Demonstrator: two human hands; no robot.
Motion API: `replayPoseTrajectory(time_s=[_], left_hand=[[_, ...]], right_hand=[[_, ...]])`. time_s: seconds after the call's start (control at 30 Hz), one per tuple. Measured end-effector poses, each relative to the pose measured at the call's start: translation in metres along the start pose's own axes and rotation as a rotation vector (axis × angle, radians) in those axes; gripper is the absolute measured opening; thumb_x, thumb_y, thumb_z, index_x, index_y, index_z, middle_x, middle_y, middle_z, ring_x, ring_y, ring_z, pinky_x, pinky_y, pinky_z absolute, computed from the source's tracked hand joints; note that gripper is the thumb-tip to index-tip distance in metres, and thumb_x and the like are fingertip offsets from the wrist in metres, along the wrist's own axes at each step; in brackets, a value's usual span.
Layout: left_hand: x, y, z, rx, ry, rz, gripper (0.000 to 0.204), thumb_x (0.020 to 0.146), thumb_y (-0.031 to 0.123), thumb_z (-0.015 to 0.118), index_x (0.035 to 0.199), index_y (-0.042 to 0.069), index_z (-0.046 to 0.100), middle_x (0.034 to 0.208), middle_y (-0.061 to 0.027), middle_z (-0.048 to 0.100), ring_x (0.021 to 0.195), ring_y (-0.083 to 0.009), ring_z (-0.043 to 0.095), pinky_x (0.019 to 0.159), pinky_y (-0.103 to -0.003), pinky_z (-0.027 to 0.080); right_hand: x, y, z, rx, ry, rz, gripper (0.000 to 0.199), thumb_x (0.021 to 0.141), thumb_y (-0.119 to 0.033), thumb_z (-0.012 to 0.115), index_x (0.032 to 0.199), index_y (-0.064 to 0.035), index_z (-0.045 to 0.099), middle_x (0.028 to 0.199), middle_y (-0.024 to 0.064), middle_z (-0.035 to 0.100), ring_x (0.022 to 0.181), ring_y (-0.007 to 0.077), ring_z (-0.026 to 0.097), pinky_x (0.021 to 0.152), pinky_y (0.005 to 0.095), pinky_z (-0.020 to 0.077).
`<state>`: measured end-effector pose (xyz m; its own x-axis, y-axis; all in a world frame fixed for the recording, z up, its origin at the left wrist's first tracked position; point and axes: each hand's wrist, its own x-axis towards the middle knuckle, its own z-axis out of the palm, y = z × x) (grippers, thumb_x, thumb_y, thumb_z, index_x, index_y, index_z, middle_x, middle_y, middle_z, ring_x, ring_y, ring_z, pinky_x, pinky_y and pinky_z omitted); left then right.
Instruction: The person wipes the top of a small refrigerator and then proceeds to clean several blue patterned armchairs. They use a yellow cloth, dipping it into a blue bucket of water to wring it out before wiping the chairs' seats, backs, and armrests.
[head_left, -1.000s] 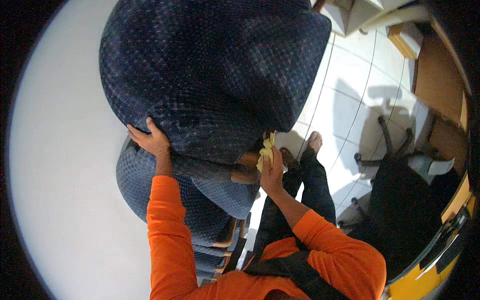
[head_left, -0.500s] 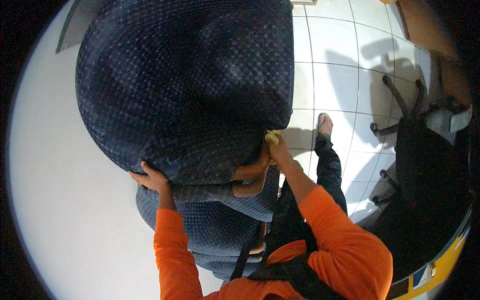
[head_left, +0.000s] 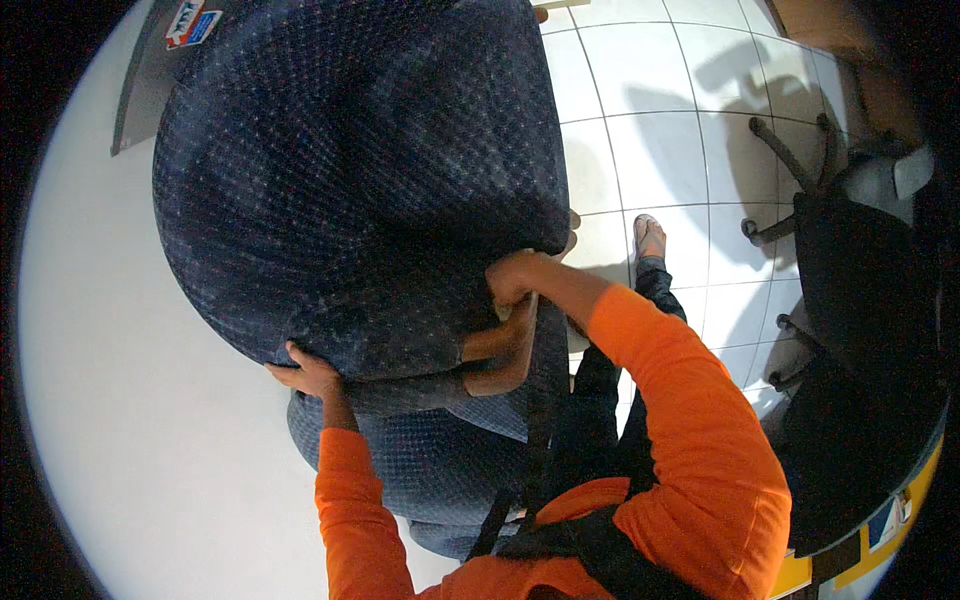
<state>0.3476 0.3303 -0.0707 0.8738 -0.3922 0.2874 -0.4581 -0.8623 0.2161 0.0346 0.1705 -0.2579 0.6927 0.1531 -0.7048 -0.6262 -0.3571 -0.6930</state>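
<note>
A dark blue upholstered armchair (head_left: 330,170) with a pale speckled pattern fills the upper left. My left hand (head_left: 308,374) rests against the outer edge of its backrest, fingers spread. At the seat's inner corner, beside the curved wooden armrest (head_left: 505,370), my right hand (head_left: 512,278) is closed on a yellowish cloth. Only a pale bit of that cloth shows below the fingers; the rest is hidden by the hand.
More matching chairs (head_left: 420,450) stand in a row nearer my body. A white wall (head_left: 130,400) runs along the left. White floor tiles (head_left: 655,150) lie on the right, with my sandalled foot (head_left: 650,238) on them. A black swivel chair (head_left: 850,300) stands far right.
My right hand has moved left, from the armrest's outer front end onto the seat corner, and the cloth is now mostly covered. My left hand stays on the backrest edge. The view has shifted slightly.
</note>
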Motion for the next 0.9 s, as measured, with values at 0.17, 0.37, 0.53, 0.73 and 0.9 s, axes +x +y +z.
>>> replayPoseTrajectory(time_s=[0.17,0.37,0.53,0.73,0.9], left_hand=[[0.001,0.007,0.0,0.011,0.027,-0.035,0.087,0.091,0.054,0.051,0.148,-0.004,0.018,0.151,-0.0267,0.021,0.14,-0.0411,0.023,0.115,-0.05,0.021],[-0.002,0.005,-0.002,0.001,0.011,-0.054,0.089,0.091,0.055,0.051,0.149,-0.002,0.016,0.152,-0.0265,0.02,0.14,-0.041,0.022,0.115,-0.05,0.02],[0.0,0.006,-0.004,0.028,0.022,-0.035,0.088,0.091,0.055,0.05,0.149,-0.002,0.017,0.151,-0.0272,0.021,0.14,-0.0411,0.023,0.115,-0.049,0.02],[-0.002,0.006,-0.002,-0.055,0.004,-0.083,0.089,0.091,0.052,0.052,0.147,-0.008,0.018,0.152,-0.029,0.02,0.139,-0.0428,0.026,0.114,-0.049,0.024],[0.013,-0.008,-0.002,-0.225,-0.031,-0.035,0.084,0.092,0.046,0.052,0.148,-0.006,0.017,0.147,-0.0296,0.03,0.13,-0.0419,0.039,0.11,-0.047,0.032]], right_hand=[[0.012,-0.004,-0.009,-0.05,0.02,0.063,0.032,0.081,-0.031,0.064,0.1,-0.0068,0.073,0.1,0.0157,0.07,0.095,0.0306,0.067,0.079,0.046,0.0517],[-0.052,-0.032,0.022,0.083,0.29,-0.289,0.034,0.089,-0.031,0.057,0.104,-0.0031,0.069,0.105,0.0179,0.067,0.099,0.0313,0.065,0.084,0.0438,0.05],[-0.082,-0.039,0.112,0.979,1.161,0.129,0.04,0.098,-0.034,0.048,0.119,-0.0013,0.06,0.113,0.0212,0.062,0.106,0.0341,0.061,0.091,0.0394,0.0466],[0.072,0.018,0.179,1.308,1.388,0.547,0.047,0.099,-0.033,0.049,0.129,0.0027,0.052,0.12,0.0241,0.06,0.11,0.0341,0.058,0.095,0.039,0.044],[0.181,0.088,0.21,1.112,1.719,0.359,0.05,0.099,-0.033,0.049,0.133,0.0039,0.049,0.127,0.025,0.057,0.117,0.0335,0.055,0.098,0.0397,0.0418]])
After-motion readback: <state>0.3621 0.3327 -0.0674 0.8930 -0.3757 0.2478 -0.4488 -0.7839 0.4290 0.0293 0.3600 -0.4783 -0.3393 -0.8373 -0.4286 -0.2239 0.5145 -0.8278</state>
